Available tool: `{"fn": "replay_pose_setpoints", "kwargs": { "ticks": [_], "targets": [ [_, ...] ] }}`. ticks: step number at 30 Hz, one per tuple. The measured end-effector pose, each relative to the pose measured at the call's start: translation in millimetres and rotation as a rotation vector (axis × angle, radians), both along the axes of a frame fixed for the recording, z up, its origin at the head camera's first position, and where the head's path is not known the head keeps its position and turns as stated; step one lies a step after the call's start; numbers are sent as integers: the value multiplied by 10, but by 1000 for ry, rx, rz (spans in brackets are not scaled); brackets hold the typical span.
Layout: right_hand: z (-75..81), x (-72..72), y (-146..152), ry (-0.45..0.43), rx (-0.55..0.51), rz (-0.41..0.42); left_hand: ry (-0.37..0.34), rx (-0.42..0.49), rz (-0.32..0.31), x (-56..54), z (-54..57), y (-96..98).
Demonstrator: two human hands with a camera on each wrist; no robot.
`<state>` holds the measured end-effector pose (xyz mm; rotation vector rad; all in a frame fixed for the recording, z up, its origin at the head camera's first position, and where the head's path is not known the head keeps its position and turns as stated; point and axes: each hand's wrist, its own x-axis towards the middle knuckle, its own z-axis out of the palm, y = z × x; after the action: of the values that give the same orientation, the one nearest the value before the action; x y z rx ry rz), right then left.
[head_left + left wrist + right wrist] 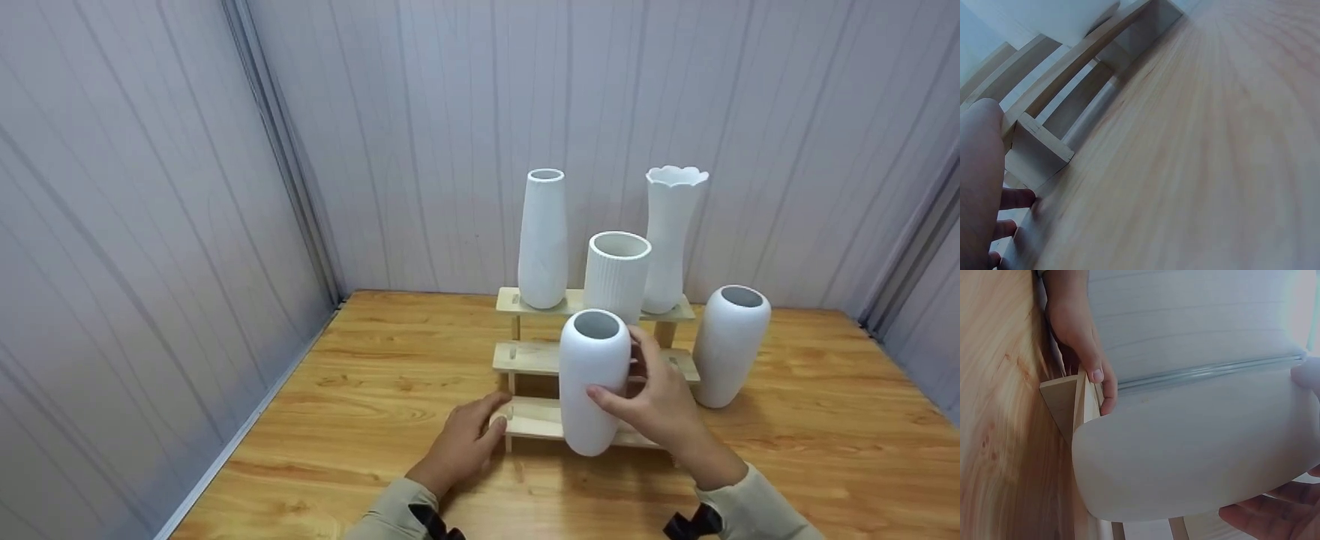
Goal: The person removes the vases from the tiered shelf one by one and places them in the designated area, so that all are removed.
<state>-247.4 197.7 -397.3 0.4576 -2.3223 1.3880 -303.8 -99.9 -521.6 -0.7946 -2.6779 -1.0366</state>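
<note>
My right hand [664,401] grips a smooth white vase [592,390] from its right side, thumb across the front and fingers behind. The vase stands nearly upright at the lowest tier of a stepped wooden stand [534,416]; I cannot tell whether its base touches the board. My left hand [461,442] holds the left end of that lowest tier, thumb at the front, as the right wrist view also shows. In the left wrist view the stand's end block [1041,146] is beside the left hand's fingers, and part of the white vase [1067,14] appears above the boards.
On the top tier are a tall narrow-necked vase [544,240] and a scalloped-rim vase [667,240]. A ribbed cylindrical vase [616,277] is behind the held one. Another smooth vase [731,349] stands right of the stand on the wooden table [360,405]. Pale panels [450,135] enclose the table.
</note>
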Motion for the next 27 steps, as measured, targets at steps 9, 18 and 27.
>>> {"fn": "replay_pose_setpoints", "kwargs": {
  "ticks": [9, 18, 27],
  "targets": [
    [25, 98, 172, 5, 3, -39, -5, 7, -3, -12, -5, 2],
    [35, 168, 357, 13, 26, -80, 28, 0, -2, -27, -26, 3],
    [48, 187, 545, 12, 67, -123, 14, 9, 2, -18, -20, 4]
  ]
}}
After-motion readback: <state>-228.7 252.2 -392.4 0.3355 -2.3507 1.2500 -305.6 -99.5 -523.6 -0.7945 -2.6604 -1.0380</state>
